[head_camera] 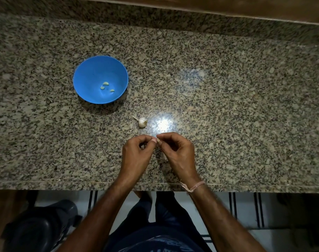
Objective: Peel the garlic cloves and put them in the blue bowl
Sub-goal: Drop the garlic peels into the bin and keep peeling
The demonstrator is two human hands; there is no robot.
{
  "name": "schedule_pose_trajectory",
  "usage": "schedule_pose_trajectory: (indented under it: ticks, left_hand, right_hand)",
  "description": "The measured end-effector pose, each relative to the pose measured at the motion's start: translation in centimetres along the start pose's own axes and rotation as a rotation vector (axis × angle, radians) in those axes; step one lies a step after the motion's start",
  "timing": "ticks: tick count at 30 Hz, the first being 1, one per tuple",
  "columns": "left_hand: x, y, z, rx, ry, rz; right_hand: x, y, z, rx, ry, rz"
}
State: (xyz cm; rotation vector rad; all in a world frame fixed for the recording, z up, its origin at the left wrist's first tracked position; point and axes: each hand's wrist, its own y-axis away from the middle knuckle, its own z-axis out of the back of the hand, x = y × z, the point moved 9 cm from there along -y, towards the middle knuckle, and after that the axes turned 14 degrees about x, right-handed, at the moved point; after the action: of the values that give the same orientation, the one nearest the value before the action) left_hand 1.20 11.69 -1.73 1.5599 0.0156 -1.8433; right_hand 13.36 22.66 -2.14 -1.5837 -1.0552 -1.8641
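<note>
A blue bowl [86, 70] stands on the granite counter at the left, with three peeled garlic cloves [105, 83] lying in its bottom. A small white garlic bulb [142, 122] with a short stem lies on the counter just beyond my hands. My left hand [137, 153] and my right hand [177, 151] meet above the counter near its front edge, fingers curled. Their fingertips pinch a small garlic clove [158, 140] between them; most of it is hidden by the fingers.
The speckled granite counter [227, 106] runs wide to the right, with a raised back ledge and a wooden strip [227, 8] behind it. A bright light glare [163, 124] lies beside the bulb. Below the counter's front edge are a tiled floor and a dark stool [40, 228].
</note>
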Motion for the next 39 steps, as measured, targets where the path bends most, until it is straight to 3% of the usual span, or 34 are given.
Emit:
schedule_pose_trajectory:
  ticks: [4, 11, 18, 21, 24, 26, 30, 31, 32, 35, 36, 37, 39]
  left_hand:
    - [0.0, 0.0, 0.1, 0.024, 0.036, -0.009]
    - [0.0, 0.0, -1.4, 0.173, -0.013, -0.043]
    - [-0.7, 0.2, -2.3, 0.231, 0.005, -0.090]
    - [-1.8, 0.2, -1.9, 0.138, -0.161, -0.196]
    - [-2.6, 0.1, -1.5, 0.066, -0.395, -0.280]
    - [-1.6, 0.0, -1.8, 0.114, -0.233, -0.163]
    - [1.8, 0.6, -4.5, 0.320, 0.607, 0.246]
    - [1.9, 0.7, -4.7, 0.330, 0.673, 0.278]
    - [1.5, 0.6, -4.4, 0.316, 0.594, 0.252]
    - [-0.6, 0.6, -2.7, 0.183, -0.021, -0.002]
    - [-1.1, 0.6, -2.6, 0.153, -0.113, -0.060]
    - [-0.8, 0.5, -2.6, 0.151, -0.111, -0.059]
    - [0.8, 0.2, -3.0, 0.197, 0.144, 0.042]
  right_hand:
    - [0.5, -0.1, 0.0, 0.003, 0.045, 0.042]
    - [-0.7, -0.2, -0.4, 0.060, -0.093, -0.050]
    - [-1.4, -0.2, -0.1, 0.019, -0.034, -0.104]
    - [-1.8, -0.3, -0.6, 0.020, -0.072, -0.163]
    - [-3.0, 0.3, -1.8, 0.065, -0.280, -0.324]
    - [-2.7, 0.3, -1.7, 0.049, -0.207, -0.308]
    - [0.5, 0.1, -0.7, -0.022, 0.250, -0.092]
    - [0.7, 0.1, -0.7, -0.016, 0.270, -0.078]
    - [0.6, 0.0, -0.7, -0.008, 0.271, -0.082]
    - [-0.5, -0.4, -0.5, 0.014, 0.203, -0.144]
    - [-0.7, -0.5, -0.5, 0.029, 0.189, -0.157]
    - [-0.8, -0.6, -0.6, 0.046, 0.192, -0.161]
    - [-0.5, -0.5, -0.6, 0.065, 0.239, -0.147]
